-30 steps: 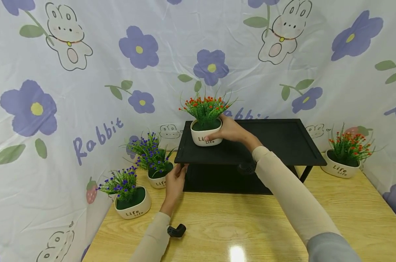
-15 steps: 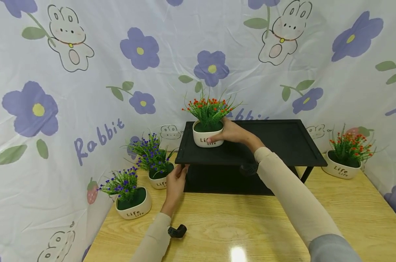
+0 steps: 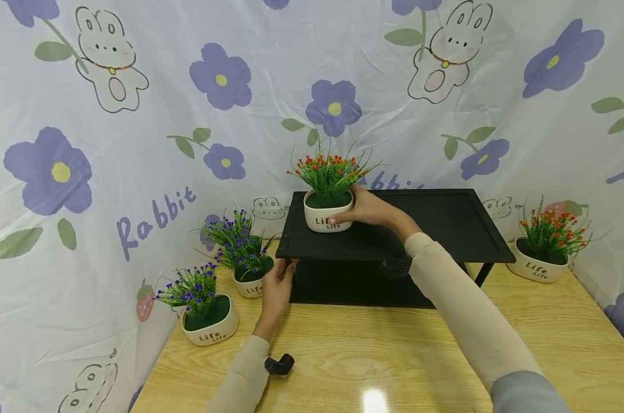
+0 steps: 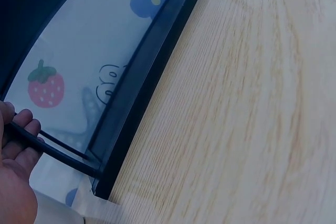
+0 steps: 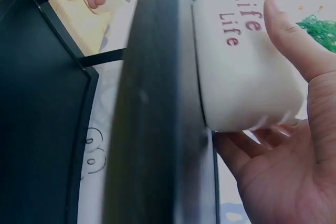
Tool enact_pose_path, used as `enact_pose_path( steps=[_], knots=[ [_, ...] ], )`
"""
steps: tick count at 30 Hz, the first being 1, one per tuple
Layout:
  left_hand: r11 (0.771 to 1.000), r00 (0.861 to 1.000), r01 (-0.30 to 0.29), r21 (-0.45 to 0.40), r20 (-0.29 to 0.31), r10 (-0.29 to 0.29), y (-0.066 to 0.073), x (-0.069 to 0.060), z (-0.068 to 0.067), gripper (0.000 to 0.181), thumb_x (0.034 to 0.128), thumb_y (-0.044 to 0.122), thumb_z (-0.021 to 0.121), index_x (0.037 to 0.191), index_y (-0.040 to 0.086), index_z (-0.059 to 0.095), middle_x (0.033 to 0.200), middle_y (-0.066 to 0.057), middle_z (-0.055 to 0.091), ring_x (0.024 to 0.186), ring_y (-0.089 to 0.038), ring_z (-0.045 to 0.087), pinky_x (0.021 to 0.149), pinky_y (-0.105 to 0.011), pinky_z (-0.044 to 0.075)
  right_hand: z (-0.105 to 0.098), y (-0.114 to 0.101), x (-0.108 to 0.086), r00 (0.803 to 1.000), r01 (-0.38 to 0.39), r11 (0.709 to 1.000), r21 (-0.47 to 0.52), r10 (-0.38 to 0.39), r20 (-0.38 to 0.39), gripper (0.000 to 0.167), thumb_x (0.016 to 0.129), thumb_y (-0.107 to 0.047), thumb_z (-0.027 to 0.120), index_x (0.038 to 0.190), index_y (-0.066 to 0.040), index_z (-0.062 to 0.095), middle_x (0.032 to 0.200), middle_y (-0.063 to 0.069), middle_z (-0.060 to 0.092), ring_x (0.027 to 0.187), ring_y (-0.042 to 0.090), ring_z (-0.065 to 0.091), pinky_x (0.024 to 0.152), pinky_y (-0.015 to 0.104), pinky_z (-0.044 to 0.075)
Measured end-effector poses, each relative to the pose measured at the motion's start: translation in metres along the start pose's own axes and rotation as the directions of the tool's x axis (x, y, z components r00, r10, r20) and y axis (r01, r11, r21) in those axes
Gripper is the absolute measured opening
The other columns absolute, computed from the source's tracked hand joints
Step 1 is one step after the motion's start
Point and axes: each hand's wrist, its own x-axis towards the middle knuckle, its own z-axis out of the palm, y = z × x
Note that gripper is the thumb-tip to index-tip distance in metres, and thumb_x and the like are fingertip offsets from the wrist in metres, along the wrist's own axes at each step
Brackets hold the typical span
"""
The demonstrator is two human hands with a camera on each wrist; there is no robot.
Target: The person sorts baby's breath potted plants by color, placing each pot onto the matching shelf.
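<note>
A white oval flowerpot (image 3: pixel 319 220) with orange-red flowers stands upright on the left part of the top of a black two-tier shelf (image 3: pixel 420 229). My right hand (image 3: pixel 371 207) grips this pot from its right side, thumb across the front near the "Life" lettering; in the right wrist view the pot (image 5: pixel 241 77) sits against the shelf top. At the shelf's front left corner my left hand (image 3: pixel 276 289) holds the thin black leg. The left wrist view shows the fingers (image 4: pixel 26 124) curled around that leg (image 4: pixel 58 154).
Two white pots with purple flowers stand left of the shelf, a front pot (image 3: pixel 210 331) and a rear pot (image 3: pixel 247 281) close to my left hand. Another orange-flowered pot (image 3: pixel 536 267) is right of the shelf. A printed curtain (image 3: pixel 270 51) hangs behind the wooden table (image 3: pixel 342 355).
The flowerpot in my right hand has shifted slightly right on the shelf top, then stayed there. My left hand keeps its place on the leg.
</note>
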Motion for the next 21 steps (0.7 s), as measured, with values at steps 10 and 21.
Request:
enact_pose_path(
  steps=[10,21],
  knots=[
    [1.000,1.000,0.003,-0.004,-0.006,-0.003,-0.002,0.000,0.002,0.035,0.1112,0.011,0.058,0.145,0.012,0.067,0.141,-0.013,0.071,0.128,-0.031,0.071,0.105,-0.051,0.058,-0.029,0.010,-0.023,1.000,-0.008,1.000,0.018,0.008,0.007,0.097,0.093,-0.032,0.084,0.165,-0.005,0.025,0.169,0.020,0.036,0.155,0.044,0.040,0.123,0.059,0.042],
    [1.000,1.000,0.008,-0.004,-0.012,-0.008,-0.002,0.000,0.001,0.035,0.1119,0.017,0.058,0.146,0.015,0.066,0.141,-0.012,0.071,0.126,-0.029,0.072,0.105,-0.052,0.058,-0.061,0.019,-0.057,0.994,0.015,0.996,-0.084,-0.024,-0.106,0.053,0.101,-0.034,0.076,0.142,-0.005,0.060,0.135,0.016,0.066,0.129,0.035,0.063,0.111,0.055,0.051]
  ],
)
